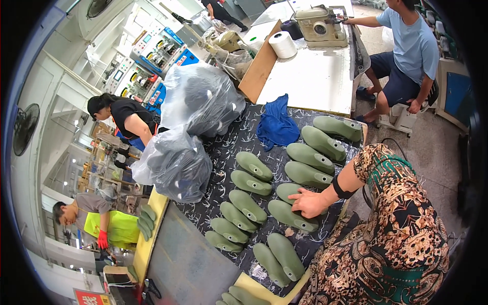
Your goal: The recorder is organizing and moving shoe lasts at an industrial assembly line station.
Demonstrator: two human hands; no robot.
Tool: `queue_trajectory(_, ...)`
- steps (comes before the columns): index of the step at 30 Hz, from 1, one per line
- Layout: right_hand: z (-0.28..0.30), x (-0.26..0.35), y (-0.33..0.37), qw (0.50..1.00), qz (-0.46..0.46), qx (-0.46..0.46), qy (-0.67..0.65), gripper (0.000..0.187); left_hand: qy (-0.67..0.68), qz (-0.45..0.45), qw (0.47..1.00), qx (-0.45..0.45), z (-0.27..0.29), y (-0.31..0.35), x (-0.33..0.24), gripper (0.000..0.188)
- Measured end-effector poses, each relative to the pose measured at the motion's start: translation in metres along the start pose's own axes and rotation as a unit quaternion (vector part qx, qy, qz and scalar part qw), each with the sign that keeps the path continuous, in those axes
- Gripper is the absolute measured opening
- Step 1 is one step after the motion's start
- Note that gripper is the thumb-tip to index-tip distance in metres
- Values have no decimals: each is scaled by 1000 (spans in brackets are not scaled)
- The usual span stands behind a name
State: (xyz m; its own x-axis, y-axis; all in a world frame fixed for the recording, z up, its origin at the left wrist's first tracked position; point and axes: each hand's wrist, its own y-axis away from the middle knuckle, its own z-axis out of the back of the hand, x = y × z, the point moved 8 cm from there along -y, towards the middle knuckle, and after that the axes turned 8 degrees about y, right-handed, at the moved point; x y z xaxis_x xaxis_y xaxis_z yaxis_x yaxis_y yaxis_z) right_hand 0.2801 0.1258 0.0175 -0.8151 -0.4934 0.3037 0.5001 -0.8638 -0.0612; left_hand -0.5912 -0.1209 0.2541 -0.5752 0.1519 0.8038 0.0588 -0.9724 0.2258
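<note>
Olive-green shoe lasts lie in rows on a black cloth with a white pattern (pixel 223 168). My right hand (pixel 309 203), on an arm with a black wristband (pixel 343 189), comes in from the right. Its bent fingers grip a green shoe last (pixel 284 214) from above. Part of another shoe last (pixel 287 191) shows just beyond the fingers. A near pair of lasts (pixel 285 255) lies below, and more lasts (pixel 247 205) form a row to the left. My left hand is out of view. My patterned clothing (pixel 391 229) fills the lower right.
Grey plastic bags (pixel 190 107) and a blue cloth (pixel 277 123) lie toward the far side. Beyond are a thread cone (pixel 282 44) and a sewing machine (pixel 321 28) with a seated person (pixel 409 46). Two co-workers (pixel 133 119) stand at left. A grey board (pixel 185 254) borders the cloth.
</note>
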Motion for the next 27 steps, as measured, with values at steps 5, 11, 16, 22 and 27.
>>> queue_trajectory(5,-1,0,0,998,24,-61,-9,29,-42,-17,999,-8,-6,16,7,23)
queue_trajectory(11,-1,0,0,996,26,-87,-1,27,-118,-73,988,-62,-8,17,-6,20)
queue_trajectory(16,0,0,2,998,17,-56,-4,28,200,9,977,74,-43,6,-41,19)
queue_trajectory(22,4,2,0,998,14,-53,-12,31,201,-41,978,37,-48,8,-79,17)
queue_trajectory(27,-2,-1,-1,998,18,-55,-4,32,169,-118,978,-7,-42,5,-105,16)
